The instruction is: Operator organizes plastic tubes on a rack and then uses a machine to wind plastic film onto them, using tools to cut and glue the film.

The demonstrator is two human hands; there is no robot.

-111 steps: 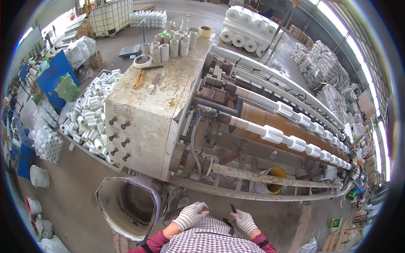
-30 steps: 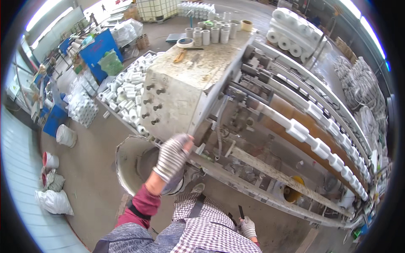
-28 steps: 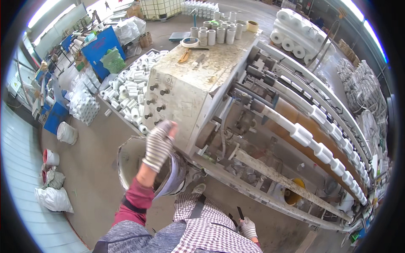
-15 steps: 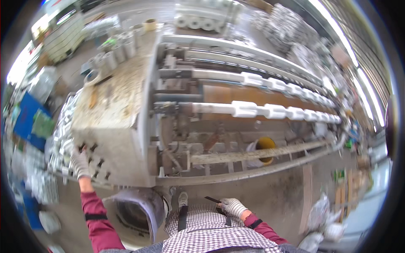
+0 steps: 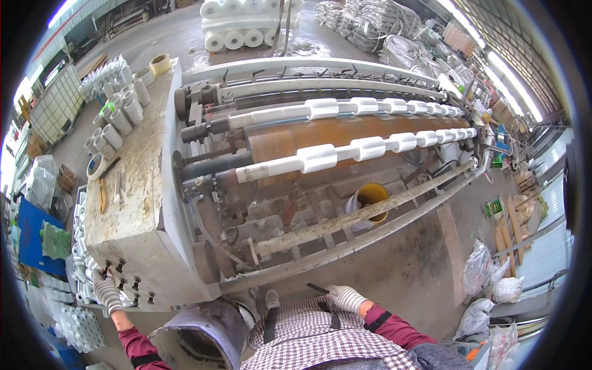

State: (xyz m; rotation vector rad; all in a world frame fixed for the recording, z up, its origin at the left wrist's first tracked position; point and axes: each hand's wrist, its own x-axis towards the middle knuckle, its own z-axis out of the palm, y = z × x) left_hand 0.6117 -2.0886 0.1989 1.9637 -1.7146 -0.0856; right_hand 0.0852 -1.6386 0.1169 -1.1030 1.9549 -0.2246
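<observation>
My left hand (image 5: 108, 291), in a grey striped glove, is at the cabinet's front panel with its fingers closed at a black knob (image 5: 106, 266). Several similar knobs (image 5: 135, 287) stand out of the panel beside it. My right hand (image 5: 347, 299), gloved alike, is in front of my checked apron (image 5: 308, 336). It is closed on a thin, dark, flat tool (image 5: 317, 288) whose end sticks out to the left; its kind cannot be made out. Beyond both hands, white film rolls (image 5: 317, 158) sit spaced along two shafts of the winding machine (image 5: 277, 243).
An orange utility knife (image 5: 102, 192) and cardboard tubes (image 5: 112, 136) lie or stand on the cabinet top (image 5: 139, 179). A purplish drum (image 5: 209, 327) stands by my legs. A yellow-lined bucket (image 5: 370, 203) is under the shafts. Plastic bags (image 5: 478, 271) lie at the right.
My view has swung to the right and tilted, so the machine sits further left and slants. My left hand stays at the knobs; my right hand still holds the dark tool.
</observation>
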